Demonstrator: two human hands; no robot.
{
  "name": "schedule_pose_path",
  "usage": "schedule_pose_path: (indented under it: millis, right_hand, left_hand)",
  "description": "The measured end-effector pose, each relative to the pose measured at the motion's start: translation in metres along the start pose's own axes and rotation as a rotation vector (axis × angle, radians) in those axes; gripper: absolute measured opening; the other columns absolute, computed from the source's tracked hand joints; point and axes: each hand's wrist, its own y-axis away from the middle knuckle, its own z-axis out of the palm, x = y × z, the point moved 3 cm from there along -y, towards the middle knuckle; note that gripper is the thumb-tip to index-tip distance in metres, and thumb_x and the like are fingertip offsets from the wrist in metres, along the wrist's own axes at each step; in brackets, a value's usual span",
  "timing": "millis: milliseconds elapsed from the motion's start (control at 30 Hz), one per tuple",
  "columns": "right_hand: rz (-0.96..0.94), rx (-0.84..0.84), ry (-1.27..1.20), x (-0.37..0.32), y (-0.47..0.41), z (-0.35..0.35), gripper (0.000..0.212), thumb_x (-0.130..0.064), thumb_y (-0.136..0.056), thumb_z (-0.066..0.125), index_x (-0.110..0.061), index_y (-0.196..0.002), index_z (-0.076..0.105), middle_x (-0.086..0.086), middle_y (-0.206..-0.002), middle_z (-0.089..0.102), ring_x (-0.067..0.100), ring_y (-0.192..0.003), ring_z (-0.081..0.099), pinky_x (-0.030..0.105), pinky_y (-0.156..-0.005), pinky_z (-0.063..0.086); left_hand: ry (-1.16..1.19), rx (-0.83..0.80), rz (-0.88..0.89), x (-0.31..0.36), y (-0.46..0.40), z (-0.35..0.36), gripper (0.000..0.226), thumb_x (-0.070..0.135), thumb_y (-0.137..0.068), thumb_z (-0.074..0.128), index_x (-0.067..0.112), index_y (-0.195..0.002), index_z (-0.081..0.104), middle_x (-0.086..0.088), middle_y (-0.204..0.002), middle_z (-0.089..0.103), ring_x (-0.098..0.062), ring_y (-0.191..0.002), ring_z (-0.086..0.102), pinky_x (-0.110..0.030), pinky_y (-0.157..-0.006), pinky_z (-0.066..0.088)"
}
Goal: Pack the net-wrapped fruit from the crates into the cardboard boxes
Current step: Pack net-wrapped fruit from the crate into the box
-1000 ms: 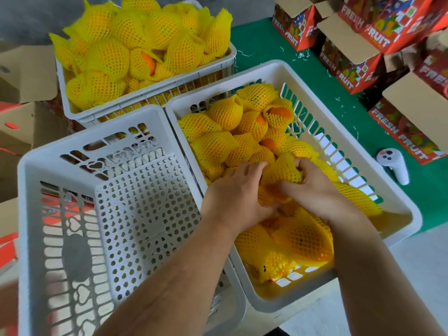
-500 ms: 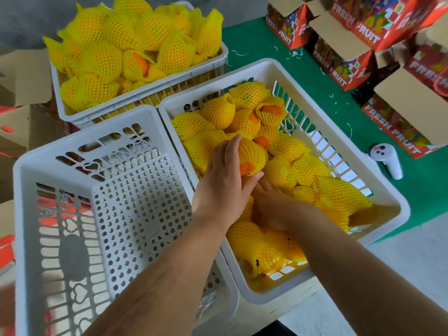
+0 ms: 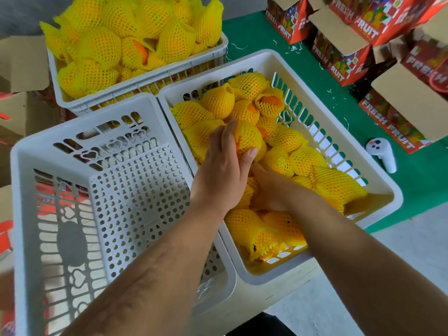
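1. Head view looks down on three white crates: the middle crate point(image 3: 378, 180) is partly filled with net-wrapped fruit, the far crate point(image 3: 219, 53) is heaped with more, and the near-left crate point(image 3: 29, 180) shows only its perforated floor.
2. Red cardboard boxes point(image 3: 397, 122) printed "FRESH FRUIT" stand open on the green mat to the right, well apart from both hands.
3. Each fruit point(image 3: 248, 138) looks round and firm under a soft foam net, probably moderate in weight. The net should cushion it and give grip, but it can slide on the skin, and loose net ends would tear or slip off if pulled.
4. A sound hold would wrap the body of the fruit, not the net's open frill.
5. Left hand point(image 3: 224, 170) does just that: its fingers curl over the top of one fruit and the thumb presses its near side, fingers close together.
6. Right hand point(image 3: 269, 190) lies lower in the same crate, partly under the left hand, among the fruit; whether its fingers are curled round one cannot be told.
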Motion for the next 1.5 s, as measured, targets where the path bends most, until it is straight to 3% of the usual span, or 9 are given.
schedule_pose_path:
  millis: [200,367,467,567,767,933,1100,1233,1500]
  right_hand:
    - [0.121,0.364,-0.006,-0.025,0.045,-0.032,0.083,-0.018,-0.072,0.082,-0.029,-0.137,0.032,0.008,-0.128,0.044,0.038,-0.111,0.057,0.048,-0.076,0.054]
    - [-0.163,0.595,-0.398,-0.091,0.094,-0.043,0.088,-0.008,-0.070,0.083,-0.039,-0.135,0.033,-0.005,-0.127,0.038,0.016,-0.098,0.051,0.029,-0.070,0.051]
    - [-0.352,0.454,-0.533,-0.147,0.115,-0.034,0.096,-0.026,-0.069,0.087,-0.046,-0.141,0.027,-0.005,-0.132,0.041,0.007,-0.110,0.049,0.012,-0.079,0.043]
    - [-0.445,0.238,-0.832,-0.212,0.126,-0.006,0.082,-0.049,-0.082,0.077,-0.051,-0.146,0.026,-0.009,-0.142,0.047,0.008,-0.123,0.056,0.026,-0.092,0.051]
    - [-0.384,0.300,-1.203,-0.357,0.129,0.078,0.086,-0.007,-0.087,0.078,-0.030,-0.154,0.029,0.002,-0.122,0.071,0.021,-0.107,0.072,0.036,-0.086,0.059]
    - [-0.302,0.138,-1.457,-0.483,0.138,0.157,0.054,-0.017,-0.080,0.079,-0.006,-0.129,0.061,0.021,-0.117,0.071,0.038,-0.108,0.069,0.049,-0.094,0.056]
    - [-0.151,0.002,-1.349,-0.583,0.141,0.241,0.068,-0.035,-0.069,0.089,-0.015,-0.127,0.062,0.018,-0.115,0.073,0.042,-0.107,0.069,0.061,-0.093,0.056]
    - [-0.014,0.031,-1.019,-0.615,0.130,0.287,0.048,-0.043,-0.077,0.085,-0.024,-0.117,0.067,-0.012,-0.087,0.076,0.002,-0.080,0.073,0.022,-0.064,0.060]
    - [0.282,-0.162,-0.604,-0.640,0.083,0.366,0.100,-0.052,-0.079,0.079,-0.013,-0.156,0.028,0.010,-0.157,0.036,0.032,-0.140,0.043,0.042,-0.107,0.044]
  left_hand:
    - [0.353,0.186,0.009,0.004,0.012,-0.023,0.052,0.025,-0.108,0.044,0.003,-0.154,0.031,-0.017,-0.149,0.038,-0.026,-0.136,0.046,-0.045,-0.104,0.050]
    - [0.705,0.381,-0.161,-0.002,0.063,-0.070,0.036,0.024,-0.110,0.033,0.036,-0.143,0.026,0.016,-0.133,0.044,0.017,-0.117,0.052,-0.011,-0.093,0.048]
    - [0.967,0.389,-0.301,-0.018,0.100,-0.105,0.053,0.046,-0.104,0.032,0.038,-0.155,0.019,0.011,-0.149,0.046,-0.007,-0.135,0.054,-0.042,-0.110,0.049]
    - [1.135,0.485,-0.380,-0.048,0.137,-0.151,0.057,0.053,-0.099,0.038,0.045,-0.153,0.020,0.016,-0.142,0.054,-0.013,-0.128,0.061,-0.039,-0.101,0.055]
    - [1.210,0.577,-0.525,-0.145,0.234,-0.259,0.069,0.048,-0.093,0.053,0.030,-0.156,0.032,0.004,-0.143,0.060,-0.015,-0.122,0.066,-0.040,-0.093,0.059]
    - [1.241,0.534,-0.513,-0.234,0.327,-0.354,0.071,0.030,-0.089,0.072,0.020,-0.150,0.035,-0.012,-0.144,0.058,-0.032,-0.128,0.062,-0.052,-0.093,0.056]
    - [1.068,0.564,-0.641,-0.317,0.423,-0.429,0.073,0.038,-0.078,0.079,0.025,-0.141,0.044,-0.002,-0.127,0.069,-0.029,-0.120,0.067,-0.048,-0.086,0.062]
    - [0.858,0.652,-0.795,-0.354,0.472,-0.453,0.062,0.051,-0.062,0.081,0.049,-0.115,0.049,0.015,-0.111,0.066,-0.011,-0.103,0.069,-0.058,-0.089,0.060]
    - [0.909,0.614,-0.889,-0.375,0.491,-0.465,0.063,0.031,-0.080,0.082,0.033,-0.127,0.040,0.001,-0.117,0.056,-0.016,-0.101,0.064,-0.045,-0.087,0.060]
